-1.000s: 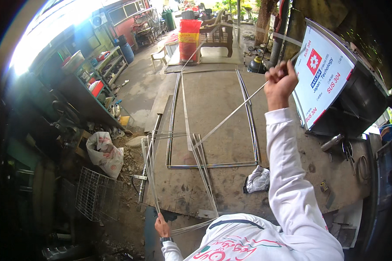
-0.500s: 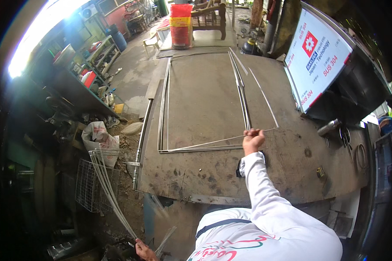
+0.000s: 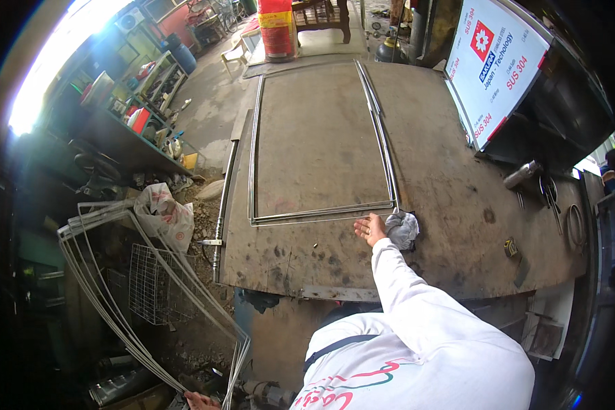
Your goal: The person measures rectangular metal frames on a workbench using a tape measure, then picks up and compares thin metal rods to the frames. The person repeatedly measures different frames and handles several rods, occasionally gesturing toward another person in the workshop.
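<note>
My right hand (image 3: 369,227) lies open, palm up, on the rusty steel table (image 3: 444,171), holding nothing. It is just below the near bar of a rectangular metal frame (image 3: 321,213) that lies flat on the table, and a crumpled grey rag (image 3: 403,229) touches its right side. My left hand (image 3: 198,400) is low at the picture's bottom edge, partly cut off. It grips the near corner of a bundle of thin metal rod frames (image 3: 116,301) that hangs beside the table on the left.
A white sign board (image 3: 499,68) leans at the table's far right. A metal cylinder (image 3: 523,174) and a small tape measure (image 3: 511,247) lie on the right. Left of the table are a wire mesh basket (image 3: 154,283), a white sack (image 3: 164,212) and cluttered shelves. A red barrel (image 3: 277,27) stands beyond.
My right hand came down from holding a rod up high and now rests open on the table. My left hand swung the bundle of thin frames down to the left.
</note>
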Motion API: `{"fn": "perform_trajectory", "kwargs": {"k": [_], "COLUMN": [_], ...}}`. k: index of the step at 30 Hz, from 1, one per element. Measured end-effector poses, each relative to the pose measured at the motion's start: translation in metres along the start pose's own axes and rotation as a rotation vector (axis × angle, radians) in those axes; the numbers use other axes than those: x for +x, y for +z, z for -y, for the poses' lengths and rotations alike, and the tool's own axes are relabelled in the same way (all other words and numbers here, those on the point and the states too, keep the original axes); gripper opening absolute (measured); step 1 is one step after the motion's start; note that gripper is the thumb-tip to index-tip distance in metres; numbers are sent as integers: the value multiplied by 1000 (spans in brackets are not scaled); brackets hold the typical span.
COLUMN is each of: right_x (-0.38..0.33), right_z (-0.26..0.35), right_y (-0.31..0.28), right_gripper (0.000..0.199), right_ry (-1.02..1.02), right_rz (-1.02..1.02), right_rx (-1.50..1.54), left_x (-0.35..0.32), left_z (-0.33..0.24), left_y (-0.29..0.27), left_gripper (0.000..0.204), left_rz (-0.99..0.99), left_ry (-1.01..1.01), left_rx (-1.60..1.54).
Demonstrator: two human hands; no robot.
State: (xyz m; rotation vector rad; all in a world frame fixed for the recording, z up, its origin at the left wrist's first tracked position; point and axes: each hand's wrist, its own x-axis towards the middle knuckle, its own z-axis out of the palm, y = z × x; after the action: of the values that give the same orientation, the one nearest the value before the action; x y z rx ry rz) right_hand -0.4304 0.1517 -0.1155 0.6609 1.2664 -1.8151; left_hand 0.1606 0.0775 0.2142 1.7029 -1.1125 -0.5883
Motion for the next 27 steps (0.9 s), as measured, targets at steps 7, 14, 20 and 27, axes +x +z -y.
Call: {"fn": "perform_trajectory", "kwargs": {"k": [7,14,20,27], "right_x": [-81,-169,-184,-97], "right_z": [39,86,109,79], "right_y": [14,29,-46,-143], "right_gripper": [39,86,36,15], "right_ry": [-167,-229,-446,-407], "right_rz": [399,1004,524,149], "right_rx": [-441,-484,-669,-693], "left_x": [-39,-76,-137,-197], "left_z": [-62,-87,-44,7], "left_y": [50,131,242,329], "left_gripper": [51,45,46,44], "left_rz": [410,982,1190,1316], "left_ry": [-74,-297,-404,-635], "left_rx": [-330,-579,-464,-307]}}
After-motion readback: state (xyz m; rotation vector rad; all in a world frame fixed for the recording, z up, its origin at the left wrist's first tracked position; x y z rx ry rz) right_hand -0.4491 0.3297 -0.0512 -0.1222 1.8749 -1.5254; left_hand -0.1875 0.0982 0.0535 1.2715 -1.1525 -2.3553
